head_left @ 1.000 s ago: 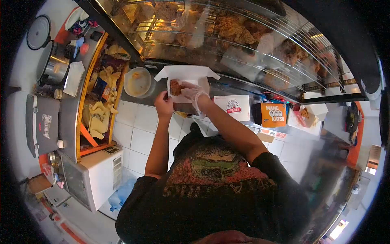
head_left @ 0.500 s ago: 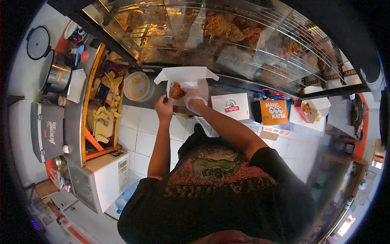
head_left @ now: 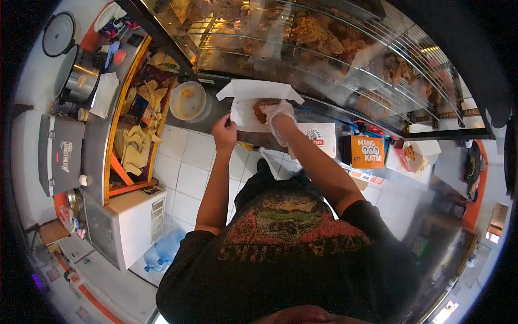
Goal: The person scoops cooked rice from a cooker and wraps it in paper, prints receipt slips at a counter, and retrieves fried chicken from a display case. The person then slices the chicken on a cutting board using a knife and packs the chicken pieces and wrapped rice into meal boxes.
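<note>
While curling fingers of the gloved right hand over one fried piece in one open box — cannot tell if clasped — bends left hand at its left edge, hold unclear, with one bowl left of those fingers, and partly hides one printed box right of the glove

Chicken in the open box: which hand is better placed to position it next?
Right, probably: the gloved right hand is at the chicken, inside the box; the bare left hand is at the box's left edge.
</note>
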### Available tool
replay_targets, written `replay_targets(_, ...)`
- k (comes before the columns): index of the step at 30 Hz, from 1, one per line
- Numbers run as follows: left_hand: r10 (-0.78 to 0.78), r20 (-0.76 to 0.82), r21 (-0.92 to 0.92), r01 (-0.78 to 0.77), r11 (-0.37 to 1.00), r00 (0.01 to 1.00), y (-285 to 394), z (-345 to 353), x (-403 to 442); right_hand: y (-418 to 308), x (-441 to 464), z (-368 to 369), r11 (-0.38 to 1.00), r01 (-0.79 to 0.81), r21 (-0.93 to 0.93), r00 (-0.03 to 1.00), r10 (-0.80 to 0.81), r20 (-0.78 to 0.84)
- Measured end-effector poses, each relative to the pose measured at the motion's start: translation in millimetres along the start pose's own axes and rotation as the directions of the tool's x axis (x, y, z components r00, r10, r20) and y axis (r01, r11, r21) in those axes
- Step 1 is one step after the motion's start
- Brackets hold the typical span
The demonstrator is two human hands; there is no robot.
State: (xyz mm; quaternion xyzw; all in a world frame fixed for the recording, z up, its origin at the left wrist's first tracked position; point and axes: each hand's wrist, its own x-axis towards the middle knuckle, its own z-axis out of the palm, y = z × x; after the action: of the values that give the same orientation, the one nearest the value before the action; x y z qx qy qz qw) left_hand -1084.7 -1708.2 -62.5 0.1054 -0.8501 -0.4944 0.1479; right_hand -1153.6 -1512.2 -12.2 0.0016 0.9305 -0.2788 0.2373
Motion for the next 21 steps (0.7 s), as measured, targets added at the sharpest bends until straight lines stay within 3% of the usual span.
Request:
replay_targets(2, -0.021, 0.028, 0.014, 0.021, 1.0, 0.999, 3.9, -0.6, -1.6, -19.7, -9.8, 4.2, 0.981, -0.191, -0.038, 0.977, 0.186, -0.105)
replay_targets(4, -0.037, 0.056, 0.029, 0.035, 0.999, 0.998, 2.3, -1.3, 0.3, -14.0, 0.5, 28.8, 0.831, -0.346, 0.435, 0.868, 0.46, -0.188)
replay_targets(5, -0.019, 0.083, 0.046, 0.015, 0.999, 0.996, -8.4, -0.2, 0.7, -11.0, 3.9, 38.4, 0.831, -0.346, 0.436, 0.867, 0.46, -0.189)
replay_targets(7, 0.003, 0.109, 0.062, -0.01, 0.998, 0.994, -21.8, 3.2, 1.6, -6.5, 13.2, 56.9, 0.934, -0.121, 0.336, 0.947, 0.21, -0.244)
replay_targets(8, -0.035, 0.117, -0.04, 0.04, 0.998, 0.993, -26.5, 5.0, -0.5, -4.7, 19.0, 66.7, 0.953, -0.041, 0.3, 0.959, 0.123, -0.257)
replay_targets(10, -0.071, 0.131, -0.142, 0.09, 0.986, 0.989, -27.3, 3.6, -2.6, -6.0, 30.7, 82.8, 0.829, 0.032, 0.558, 0.998, 0.005, -0.064)
replay_targets(12, -0.182, 0.134, -0.129, 0.2, 0.971, 0.974, -27.9, 1.0, -2.1, -21.3, 20.3, 66.7, 0.713, -0.158, 0.683, 0.983, 0.176, 0.044)
replay_targets(14, -0.149, 0.132, -0.169, 0.17, 0.971, 0.98, -41.0, 5.1, -1.3, -25.8, 6.9, 59.6, 0.757, -0.006, 0.653, 0.991, 0.093, -0.099)
replay_targets(15, -0.116, 0.129, -0.208, 0.142, 0.968, 0.985, -46.7, 6.3, -0.5, -18.0, 23.6, 70.7, 0.757, -0.006, 0.653, 0.991, 0.092, -0.098)
replay_targets(16, -0.121, 0.129, -0.207, 0.146, 0.967, 0.984, -47.6, 4.2, -1.6, -0.5, 53.0, 93.6, 0.958, 0.111, 0.266, 0.994, -0.112, -0.014)
replay_targets(18, -0.128, 0.211, -0.127, 0.157, 0.979, 0.969, -48.7, 2.6, -0.8, -9.5, 48.3, 86.6, 0.948, 0.279, -0.155, 0.955, -0.258, 0.147)
replay_targets(19, -0.127, 0.211, -0.128, 0.156, 0.979, 0.969, -47.9, 3.8, -1.1, -17.8, 35.1, 80.3, 0.978, 0.178, 0.105, 0.984, -0.175, -0.032)
replay_targets(20, -0.142, 0.159, -0.134, 0.164, 0.977, 0.977, -43.0, 5.0, -1.9, -29.9, 20.6, 67.6, 0.922, 0.107, 0.372, 0.983, -0.042, -0.18)
replay_targets(21, -0.158, 0.108, -0.14, 0.172, 0.975, 0.982, -37.5, 5.2, -2.6, -32.7, 18.3, 63.4, 0.922, 0.105, 0.372, 0.983, -0.038, -0.182)
